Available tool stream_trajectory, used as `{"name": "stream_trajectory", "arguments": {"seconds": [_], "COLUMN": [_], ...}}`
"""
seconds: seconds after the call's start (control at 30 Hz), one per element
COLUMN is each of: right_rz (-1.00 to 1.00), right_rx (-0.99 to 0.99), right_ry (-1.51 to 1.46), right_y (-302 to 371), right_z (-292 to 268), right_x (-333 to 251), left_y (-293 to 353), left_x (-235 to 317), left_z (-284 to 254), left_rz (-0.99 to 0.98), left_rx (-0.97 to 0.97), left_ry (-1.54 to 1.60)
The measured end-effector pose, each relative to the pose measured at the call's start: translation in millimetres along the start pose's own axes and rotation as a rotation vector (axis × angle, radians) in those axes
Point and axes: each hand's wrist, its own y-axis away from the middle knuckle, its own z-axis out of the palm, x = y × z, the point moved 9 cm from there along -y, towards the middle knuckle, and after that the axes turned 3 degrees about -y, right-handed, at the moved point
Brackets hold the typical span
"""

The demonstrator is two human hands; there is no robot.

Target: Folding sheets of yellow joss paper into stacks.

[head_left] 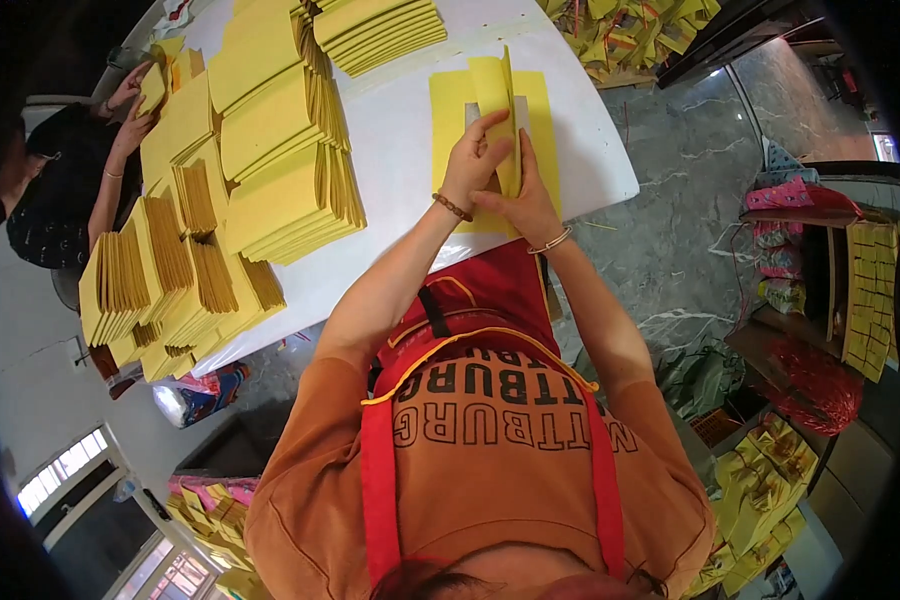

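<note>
A yellow paper sheet (pixel 492 90), partly folded and standing on edge, is between my two hands over the white table. My left hand (pixel 473 168) grips its left side, index finger and thumb pressed to the paper. My right hand (pixel 532 208) closes round its right side near the lower end, with fingers along the far face and thumb in front. Beneath them a wider yellow sheet (pixel 447 115) lies flat. A grey patch shows between the two layers; I cannot make out what it is.
Tall stacks of folded yellow paper (pixel 270 130) cover the table's left side. Another stack (pixel 380 35) lies at the far edge. A co-worker's hands (pixel 135 105) hold yellow paper at the far left. The white table (pixel 395 130) ends in a corner right of my hands.
</note>
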Motion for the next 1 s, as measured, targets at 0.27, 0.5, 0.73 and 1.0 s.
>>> {"name": "stream_trajectory", "arguments": {"seconds": [0.27,0.5,0.73,1.0], "right_rz": [0.01,0.007,0.016,-0.038], "right_rx": [-0.013,-0.031,-0.043,-0.035], "right_ry": [-0.122,-0.25,-0.242,-0.085], "right_y": [0.7,-0.1,0.6,-0.9], "right_z": [-0.8,3.0,3.4,0.6], "right_x": [-2.3,-3.0,5.8,5.7], "left_y": [3.9,4.1,13.6,4.3], "left_x": [13.8,12.0,27.8,15.6], "left_z": [7.2,6.3,12.4,-1.1], "left_rz": [0.084,0.062,0.185,0.277], "left_rx": [-0.051,-0.084,-0.038,0.006], "left_ry": [-0.087,-0.065,0.109,-0.336]}}
